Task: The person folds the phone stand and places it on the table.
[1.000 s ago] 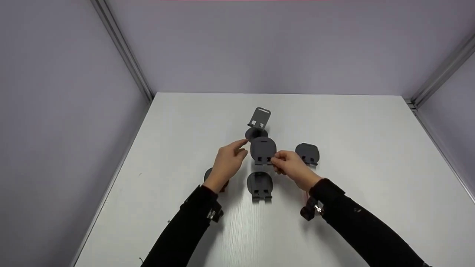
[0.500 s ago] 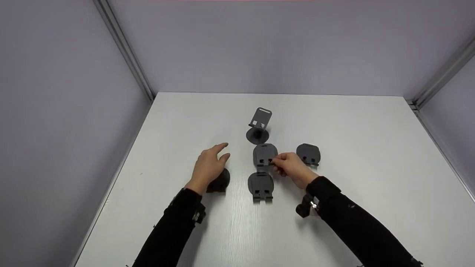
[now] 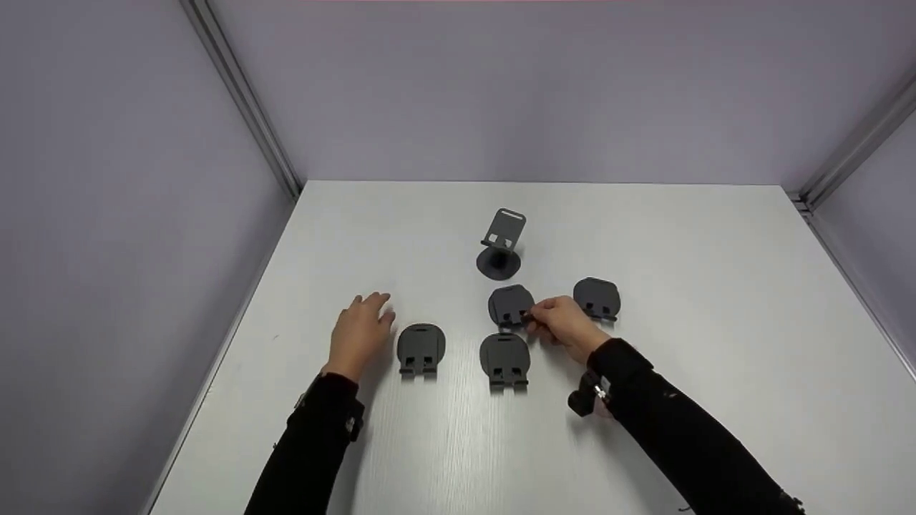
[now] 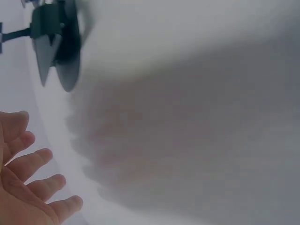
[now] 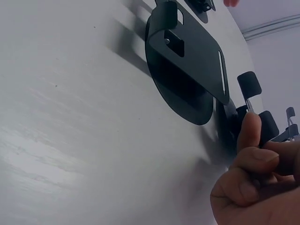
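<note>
Several dark grey folding phone stands are on the white table. My right hand (image 3: 567, 323) pinches the front lip of the middle phone stand (image 3: 509, 304), which lies folded flat behind the front phone stand (image 3: 504, 357). In the right wrist view, thumb and fingers meet at one tab (image 5: 268, 125) of that lip. My left hand (image 3: 359, 335) holds nothing, its fingers spread just above the table, left of another folded phone stand (image 3: 421, 347). At the back, an unfolded phone stand (image 3: 503, 229) stands upright on its round base.
One more folded phone stand (image 3: 597, 297) lies to the right, close beyond my right hand. The white table (image 3: 680, 236) ends at a grey back wall (image 3: 537, 86), with side walls at left and right.
My left hand has left the middle stand and moved left past the left stand. The middle stand has come down to the table, with my right hand still pinching its lip.
</note>
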The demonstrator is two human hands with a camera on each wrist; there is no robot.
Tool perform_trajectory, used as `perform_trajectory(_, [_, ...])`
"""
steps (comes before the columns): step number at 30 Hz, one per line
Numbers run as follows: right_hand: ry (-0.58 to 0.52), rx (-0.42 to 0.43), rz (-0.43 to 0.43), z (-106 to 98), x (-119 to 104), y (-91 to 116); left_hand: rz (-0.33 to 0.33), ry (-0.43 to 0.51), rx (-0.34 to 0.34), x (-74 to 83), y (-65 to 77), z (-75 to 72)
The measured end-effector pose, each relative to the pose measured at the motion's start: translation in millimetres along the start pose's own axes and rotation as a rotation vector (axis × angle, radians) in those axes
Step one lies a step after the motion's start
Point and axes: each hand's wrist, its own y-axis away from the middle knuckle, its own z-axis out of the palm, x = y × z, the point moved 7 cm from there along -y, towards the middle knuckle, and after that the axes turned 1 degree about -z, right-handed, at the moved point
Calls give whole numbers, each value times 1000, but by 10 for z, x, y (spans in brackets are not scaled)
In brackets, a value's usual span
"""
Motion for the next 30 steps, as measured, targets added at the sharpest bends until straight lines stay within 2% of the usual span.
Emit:
perform_trajectory(4, [18,-1,1,16,-4,-8,-12,-67,1,-107,26,6])
perform_trajectory(9, [69,-32,-7,37,-4,-16,-28,-100,-25,-185,82,31])
perform_trajectory(17, [116,-63,-25,47,-44,-8,6,-173,-80,-195,136,85])
perform_trajectory(24, [241,-86,-50,67,-79,-21,-1,-160,-121,-239,154,82])
perform_trajectory(30, [381,-85,-151,110,-171,-34,-8,-163,-138,-271,159,70])
